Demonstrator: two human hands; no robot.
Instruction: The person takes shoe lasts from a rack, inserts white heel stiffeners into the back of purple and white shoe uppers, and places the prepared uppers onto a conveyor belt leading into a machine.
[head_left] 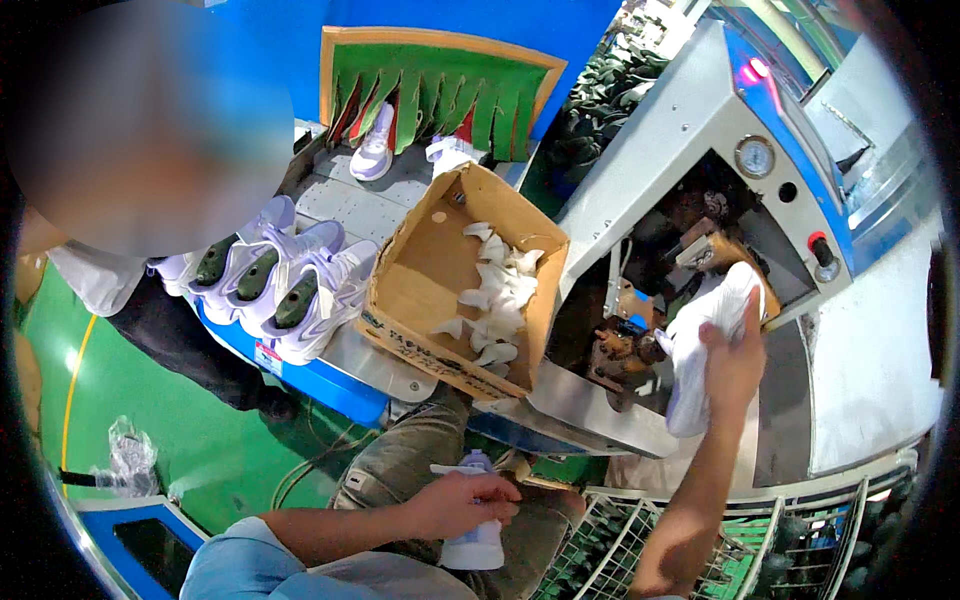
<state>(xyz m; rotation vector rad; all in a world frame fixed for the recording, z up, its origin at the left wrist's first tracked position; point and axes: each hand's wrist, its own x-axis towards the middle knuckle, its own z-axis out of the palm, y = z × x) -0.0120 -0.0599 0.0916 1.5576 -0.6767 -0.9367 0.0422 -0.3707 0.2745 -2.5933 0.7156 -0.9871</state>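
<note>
My right hand (pixel 735 360) is wrapped round a white shoe (pixel 688 385), sole side toward me, at the opening of a grey and blue machine (pixel 640 200). Its toe or heel end lies close to the metal parts (pixel 625 350) inside. Down by my lap, my left hand (pixel 465 505) is closed on a white and lavender shoe (pixel 472 550), which the fingers partly cover. An open cardboard box (pixel 410 270) stands ahead between both hands, holding several small white curved pieces (pixel 500 290).
Several white and lavender shoes (pixel 315 290) with dark green lasts stand left of the box. Beyond, shoes (pixel 375 150) sit under a green strip curtain (pixel 440 95). A wire rack (pixel 620 550) is at lower right. Another person's dark trouser leg (pixel 185 335) is at left.
</note>
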